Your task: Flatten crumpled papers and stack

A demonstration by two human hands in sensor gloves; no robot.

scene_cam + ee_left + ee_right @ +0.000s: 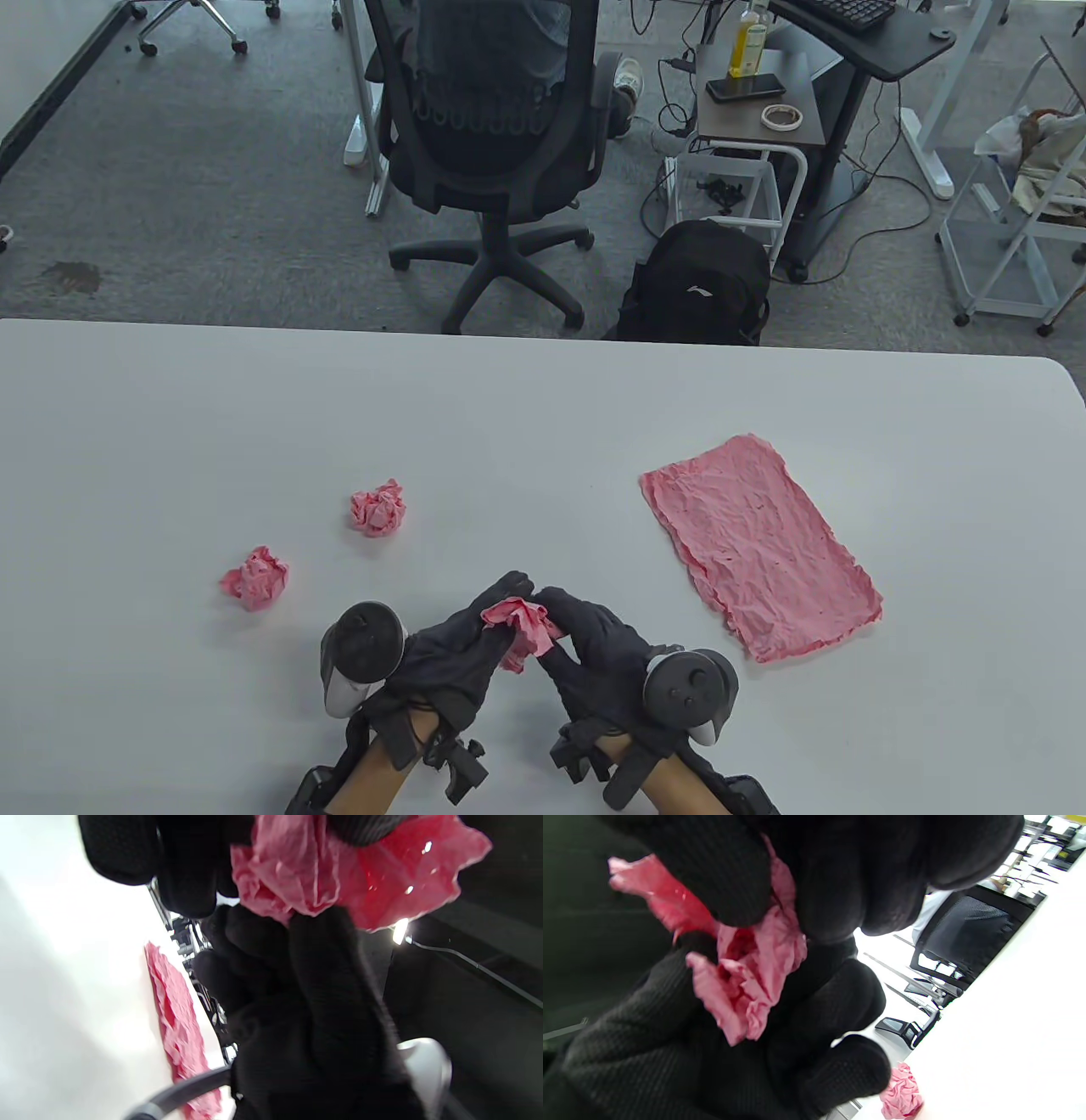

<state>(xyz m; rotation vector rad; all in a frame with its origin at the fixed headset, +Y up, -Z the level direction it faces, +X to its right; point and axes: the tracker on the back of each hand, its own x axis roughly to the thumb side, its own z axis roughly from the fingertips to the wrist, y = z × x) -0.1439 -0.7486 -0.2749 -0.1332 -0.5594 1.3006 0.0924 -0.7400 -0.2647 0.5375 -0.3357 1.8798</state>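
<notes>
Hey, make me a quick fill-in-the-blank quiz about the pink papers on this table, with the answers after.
1. Both hands, left hand and right hand, hold one crumpled paper that is ___ in colour.
2. The number of crumpled balls lying untouched on the table is ___.
3. The flattened sheet lies on the person's ___ side.

Missing words: pink; two; right
</notes>
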